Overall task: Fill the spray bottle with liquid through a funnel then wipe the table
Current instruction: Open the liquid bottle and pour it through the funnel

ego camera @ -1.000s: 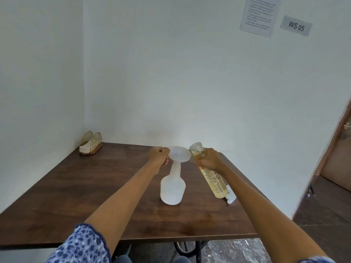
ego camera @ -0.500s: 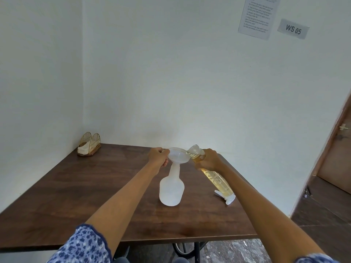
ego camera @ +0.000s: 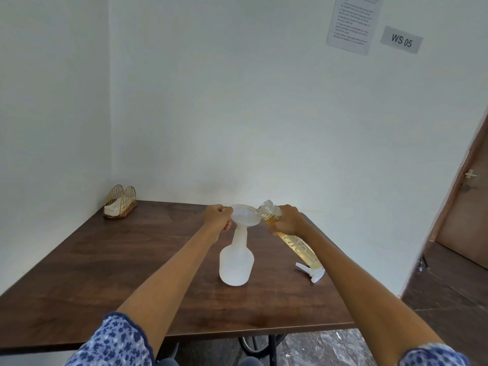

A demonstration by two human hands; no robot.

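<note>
A translucent white spray bottle (ego camera: 235, 265) stands upright on the dark wooden table (ego camera: 105, 273). A white funnel (ego camera: 245, 216) sits in its neck. My left hand (ego camera: 217, 217) pinches the funnel's left rim. My right hand (ego camera: 287, 220) grips a clear bottle of yellow liquid (ego camera: 298, 247) near its neck and tilts it, so its open mouth lies at the funnel's right rim. The white spray head (ego camera: 311, 274) lies on the table to the right of the spray bottle.
A gold wire napkin holder (ego camera: 120, 203) with white napkins stands at the table's far left corner. White walls close the far and left sides. The table's right edge borders a doorway and a wooden door (ego camera: 464, 220).
My right hand has tipped the yellow-liquid bottle further over, bringing its mouth down to the funnel's rim. My left hand has stayed on the funnel.
</note>
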